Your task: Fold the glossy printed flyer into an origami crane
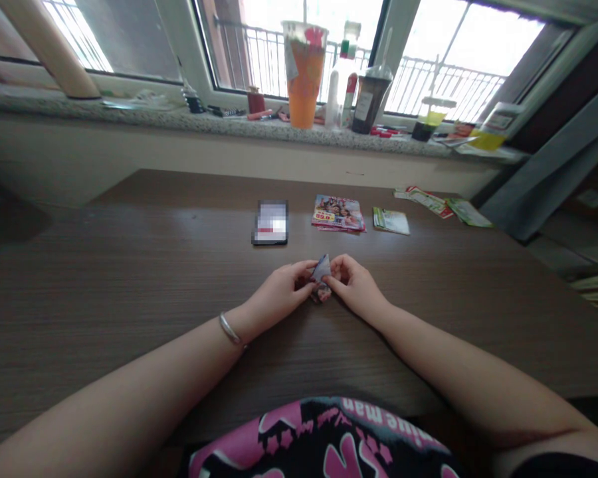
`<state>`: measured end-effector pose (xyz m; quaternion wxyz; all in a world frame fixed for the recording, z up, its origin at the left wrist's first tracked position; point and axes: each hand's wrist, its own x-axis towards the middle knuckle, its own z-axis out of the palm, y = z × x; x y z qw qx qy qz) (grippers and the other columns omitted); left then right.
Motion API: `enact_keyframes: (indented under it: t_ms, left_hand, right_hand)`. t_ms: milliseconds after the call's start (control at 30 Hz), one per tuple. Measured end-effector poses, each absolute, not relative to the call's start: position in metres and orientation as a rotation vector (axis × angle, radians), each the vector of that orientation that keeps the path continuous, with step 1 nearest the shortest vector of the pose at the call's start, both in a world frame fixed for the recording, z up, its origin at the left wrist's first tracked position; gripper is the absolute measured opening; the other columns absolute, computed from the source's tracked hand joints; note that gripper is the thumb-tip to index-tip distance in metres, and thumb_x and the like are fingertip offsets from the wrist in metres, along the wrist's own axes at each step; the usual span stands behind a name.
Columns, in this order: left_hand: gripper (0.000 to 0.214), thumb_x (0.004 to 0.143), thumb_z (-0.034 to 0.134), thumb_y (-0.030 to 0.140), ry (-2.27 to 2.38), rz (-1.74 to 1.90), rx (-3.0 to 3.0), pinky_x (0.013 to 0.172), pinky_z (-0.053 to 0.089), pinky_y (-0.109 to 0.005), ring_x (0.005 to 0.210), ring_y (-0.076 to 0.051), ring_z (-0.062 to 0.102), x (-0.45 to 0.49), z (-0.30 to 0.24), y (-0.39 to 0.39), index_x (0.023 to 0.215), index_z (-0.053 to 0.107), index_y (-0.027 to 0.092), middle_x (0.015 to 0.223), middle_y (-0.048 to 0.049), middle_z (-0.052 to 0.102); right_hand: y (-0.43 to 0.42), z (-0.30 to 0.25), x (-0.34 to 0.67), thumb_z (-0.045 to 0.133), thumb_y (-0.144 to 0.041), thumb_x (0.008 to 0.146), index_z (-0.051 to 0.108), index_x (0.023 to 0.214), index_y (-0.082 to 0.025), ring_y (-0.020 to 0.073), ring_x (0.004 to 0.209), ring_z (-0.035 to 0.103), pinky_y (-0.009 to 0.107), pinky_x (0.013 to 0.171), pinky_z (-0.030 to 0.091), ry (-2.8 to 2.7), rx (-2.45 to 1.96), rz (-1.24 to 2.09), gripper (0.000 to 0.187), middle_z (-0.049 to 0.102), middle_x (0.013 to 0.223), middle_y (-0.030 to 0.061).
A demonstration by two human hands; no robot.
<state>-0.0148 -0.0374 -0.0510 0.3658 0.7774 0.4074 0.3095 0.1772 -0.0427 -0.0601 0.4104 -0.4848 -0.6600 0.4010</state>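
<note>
Between my two hands, above the middle of the table, is a small piece of folded printed paper with a pointed top. My left hand pinches its left side between thumb and fingers, and a silver bangle circles that wrist. On the right side, my right hand grips the paper with its thumb on the near face and its fingers curled behind. The paper's lower part shows a colourful print; its back is hidden from me.
Beyond my hands on the brown table lie a blurred-out phone-like device, a stack of printed flyers, a small green-and-white stack and several colourful packets. Drink cups, including an orange one, and bottles line the windowsill.
</note>
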Motion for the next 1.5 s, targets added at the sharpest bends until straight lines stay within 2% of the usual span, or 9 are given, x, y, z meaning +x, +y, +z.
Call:
enact_keyframes:
  t_ms: [67,200,367,533,633,733,1067,1300,1500]
  left_hand:
    - [0.04,0.08,0.063,0.023,1.116,0.805,2.1,0.082,0.049,-0.034,0.085,-0.02,0.066,-0.016,-0.052,-0.035,0.12,0.059,0.019,0.094,-0.0056,0.071]
    - [0.039,0.08,0.063,0.02,1.105,0.826,2.084,0.083,0.048,-0.034,0.085,-0.019,0.065,-0.017,-0.052,-0.033,0.117,0.052,0.02,0.091,-0.0029,0.07]
    - [0.021,0.079,0.063,0.019,1.129,0.823,2.303,0.082,0.044,-0.034,0.091,-0.022,0.059,-0.017,-0.047,-0.032,0.099,0.057,0.021,0.091,-0.0023,0.069]
    - [0.015,0.082,0.062,0.022,1.133,0.741,2.494,0.084,0.043,-0.035,0.092,-0.022,0.057,-0.02,-0.048,-0.029,0.097,0.064,0.021,0.095,-0.0048,0.067]
    - [0.012,0.086,0.059,0.023,1.11,0.671,2.627,0.089,0.042,-0.036,0.095,-0.023,0.057,-0.021,-0.048,-0.029,0.093,0.068,0.022,0.096,-0.0049,0.067]
    - [0.014,0.087,0.059,0.025,1.132,0.658,2.674,0.089,0.042,-0.037,0.095,-0.023,0.056,-0.021,-0.048,-0.029,0.094,0.07,0.023,0.099,-0.0053,0.066]
    - [0.013,0.087,0.059,0.021,1.099,0.601,2.766,0.091,0.045,-0.04,0.1,-0.024,0.058,-0.02,-0.046,-0.03,0.094,0.07,0.02,0.111,-0.0079,0.065]
    - [0.015,0.087,0.058,0.022,1.09,0.571,2.781,0.092,0.046,-0.041,0.102,-0.025,0.058,-0.019,-0.042,-0.033,0.096,0.07,0.02,0.113,-0.0083,0.065]
    - [0.015,0.087,0.059,0.023,1.036,0.59,2.758,0.097,0.045,-0.04,0.106,-0.023,0.058,-0.021,-0.044,-0.031,0.098,0.069,0.02,0.112,-0.0067,0.066]
  right_hand:
    - [-0.041,-0.062,0.179,0.064,-0.031,0.075,0.047,0.082,-0.023,0.0144,0.055,0.058,0.027,0.056,0.046,-1.669,-1.251,0.979,0.02,0.058,0.061,-0.0062]
    - [-0.037,-0.065,0.181,0.065,-0.031,0.073,0.047,0.074,-0.022,0.0131,0.056,0.057,0.027,0.058,0.045,-1.67,-1.287,0.928,0.02,0.061,0.066,-0.0043]
    - [-0.036,-0.062,0.18,0.059,-0.023,0.075,0.059,0.079,-0.02,0.0133,0.06,0.058,0.027,0.061,0.046,-1.747,-1.354,0.857,0.005,0.064,0.071,-0.0013]
    - [-0.036,-0.057,0.181,0.06,-0.017,0.077,0.067,0.088,-0.02,0.0187,0.083,0.061,0.034,0.079,0.046,-1.967,-1.366,0.577,0.013,0.07,0.091,0.0048]
    - [-0.036,-0.055,0.183,0.067,-0.023,0.076,0.068,0.091,-0.021,0.0237,0.098,0.059,0.041,0.09,0.042,-2.107,-1.362,0.436,0.015,0.07,0.102,0.0057]
    - [-0.037,-0.054,0.184,0.069,-0.032,0.077,0.067,0.095,-0.023,0.0257,0.105,0.056,0.043,0.094,0.039,-2.172,-1.374,0.372,0.02,0.069,0.109,0.0056]
    - [-0.041,-0.047,0.182,0.076,-0.04,0.069,0.065,0.099,-0.021,0.0275,0.108,0.053,0.044,0.096,0.038,-2.267,-1.404,0.314,0.037,0.065,0.113,0.0075]
    - [-0.039,-0.049,0.184,0.075,-0.044,0.068,0.062,0.101,-0.021,0.0293,0.112,0.051,0.051,0.105,0.029,-2.302,-1.408,0.294,0.042,0.062,0.117,0.0088]
    - [-0.041,-0.051,0.186,0.073,-0.045,0.069,0.061,0.107,-0.019,0.0288,0.114,0.05,0.049,0.104,0.034,-2.334,-1.385,0.287,0.047,0.06,0.12,0.0097]
